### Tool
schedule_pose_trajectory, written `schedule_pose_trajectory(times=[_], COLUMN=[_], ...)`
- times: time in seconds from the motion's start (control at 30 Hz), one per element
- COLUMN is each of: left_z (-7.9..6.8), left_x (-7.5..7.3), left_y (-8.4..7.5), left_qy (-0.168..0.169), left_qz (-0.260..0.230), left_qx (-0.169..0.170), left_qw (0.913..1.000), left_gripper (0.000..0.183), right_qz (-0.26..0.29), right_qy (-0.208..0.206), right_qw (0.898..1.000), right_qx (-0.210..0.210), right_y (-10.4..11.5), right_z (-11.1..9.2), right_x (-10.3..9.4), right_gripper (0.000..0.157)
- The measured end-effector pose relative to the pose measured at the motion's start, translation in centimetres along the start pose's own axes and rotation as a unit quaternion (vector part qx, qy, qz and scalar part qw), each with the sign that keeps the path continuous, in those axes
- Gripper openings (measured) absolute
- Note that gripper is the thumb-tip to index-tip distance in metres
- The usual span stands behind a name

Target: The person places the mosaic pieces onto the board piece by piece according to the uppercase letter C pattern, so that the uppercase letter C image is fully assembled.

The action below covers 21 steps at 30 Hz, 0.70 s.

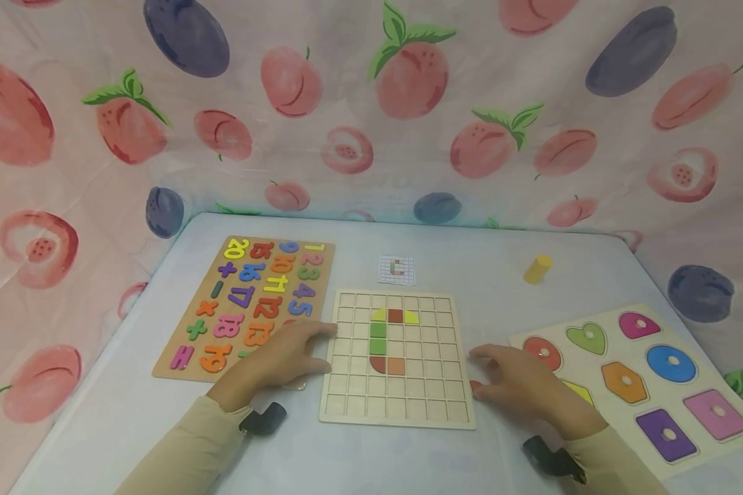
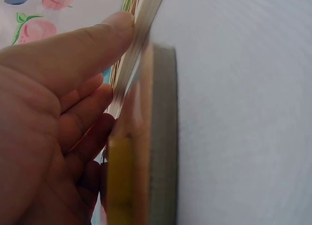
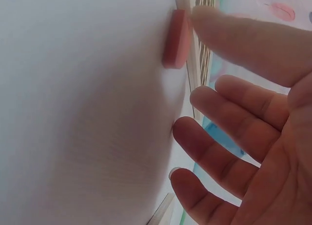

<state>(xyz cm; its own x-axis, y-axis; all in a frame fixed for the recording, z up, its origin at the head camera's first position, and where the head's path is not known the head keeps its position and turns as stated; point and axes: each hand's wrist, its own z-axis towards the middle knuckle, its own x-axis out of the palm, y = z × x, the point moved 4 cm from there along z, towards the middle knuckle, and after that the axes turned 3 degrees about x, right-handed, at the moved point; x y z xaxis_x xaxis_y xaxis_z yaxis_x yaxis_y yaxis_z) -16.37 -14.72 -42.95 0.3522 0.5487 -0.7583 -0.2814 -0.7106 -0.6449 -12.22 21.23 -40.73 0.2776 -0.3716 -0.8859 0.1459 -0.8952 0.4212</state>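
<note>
A square wooden grid board (image 1: pixel 433 392) lies flat in front of me. On it, a C-like figure is laid out: a dark red square (image 1: pixel 395 316) between yellow corner pieces at the top, green squares (image 1: pixel 378 331) down the side, then a red-brown rounded piece (image 1: pixel 378 365) and an orange square (image 1: pixel 396 366). My left hand (image 1: pixel 285 354) is at the board's left edge, its thumb against the side. Fingers spread, my right hand (image 1: pixel 520 381) is beside the right edge. A small red block (image 3: pixel 176 39) lies on the table by the right thumb, close to the board.
A board of coloured numbers (image 1: pixel 176 344) lies to the left, partly under my left hand. At the right is a shape puzzle board (image 1: pixel 594 378) with knobbed pieces. Behind the grid are a small printed card (image 1: pixel 397 270) and a yellow cylinder (image 1: pixel 538 269).
</note>
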Motion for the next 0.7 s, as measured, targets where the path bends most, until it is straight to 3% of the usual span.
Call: schedule_pose_trajectory(times=[0.7], left_z=[0.10], left_x=[0.16], left_y=[0.16], left_qy=[-0.002], left_qz=[-0.002], left_qx=[-0.005], left_qw=[1.0000], left_gripper=[0.058], right_qz=[-0.010], right_qy=[-0.017], right_qw=[1.000], right_qx=[-0.005], right_y=[0.30], right_z=[0.40], right_x=[0.22], right_gripper=[0.038])
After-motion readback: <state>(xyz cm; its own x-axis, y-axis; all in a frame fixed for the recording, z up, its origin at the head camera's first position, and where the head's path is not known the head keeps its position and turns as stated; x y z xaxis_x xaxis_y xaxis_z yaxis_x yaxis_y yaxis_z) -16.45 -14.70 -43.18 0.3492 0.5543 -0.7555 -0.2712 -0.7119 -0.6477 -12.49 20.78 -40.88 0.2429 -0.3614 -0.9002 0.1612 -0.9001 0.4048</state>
